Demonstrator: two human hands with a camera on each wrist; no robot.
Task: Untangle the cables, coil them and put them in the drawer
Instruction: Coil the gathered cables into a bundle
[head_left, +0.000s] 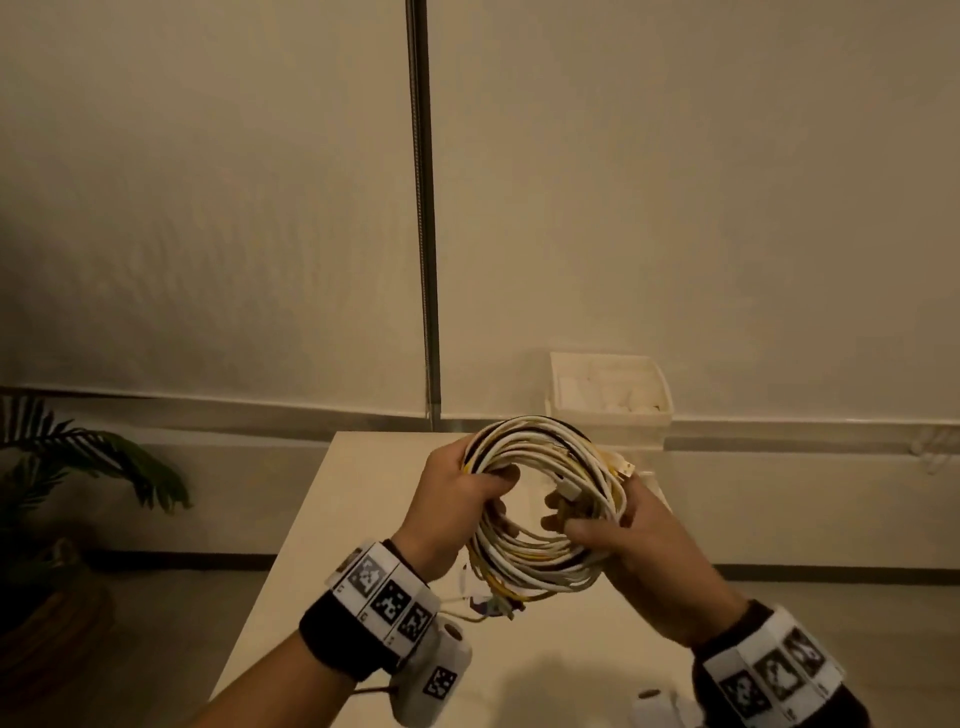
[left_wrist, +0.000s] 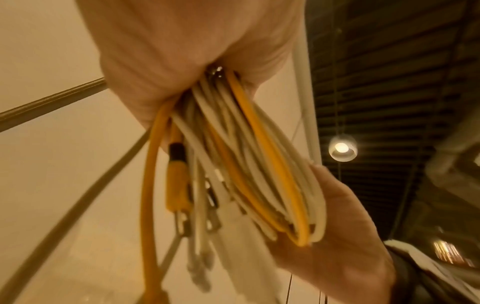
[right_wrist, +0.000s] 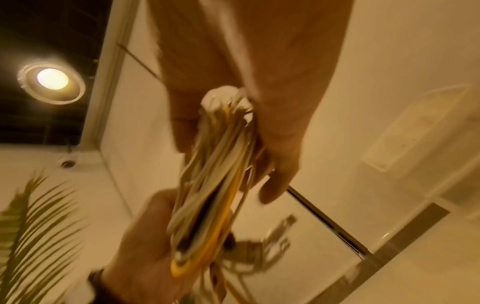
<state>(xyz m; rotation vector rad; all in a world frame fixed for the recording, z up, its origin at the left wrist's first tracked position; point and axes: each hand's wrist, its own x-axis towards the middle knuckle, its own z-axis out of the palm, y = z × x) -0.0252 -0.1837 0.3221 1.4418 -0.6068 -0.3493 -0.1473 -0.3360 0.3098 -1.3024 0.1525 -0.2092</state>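
Note:
A round coil of white, yellow and dark cables (head_left: 540, 506) hangs in the air over the white table (head_left: 374, 519), held between both hands. My left hand (head_left: 457, 499) grips the coil's left side, thumb curled through the ring. My right hand (head_left: 608, 525) grips the right side, fingers wrapped round the strands and a white plug. The left wrist view shows the cable bundle (left_wrist: 249, 164) squeezed in my left hand (left_wrist: 182, 61), with loose plug ends dangling. In the right wrist view the bundle (right_wrist: 215, 174) runs from my right hand (right_wrist: 233, 92) to the other hand (right_wrist: 145, 246).
A white open drawer box (head_left: 608, 395) stands at the table's far right edge. A metal pole (head_left: 423, 208) rises behind the table against a white wall. A potted plant (head_left: 67, 467) sits on the floor at the left. A loose cable end (head_left: 483, 608) lies on the table under the coil.

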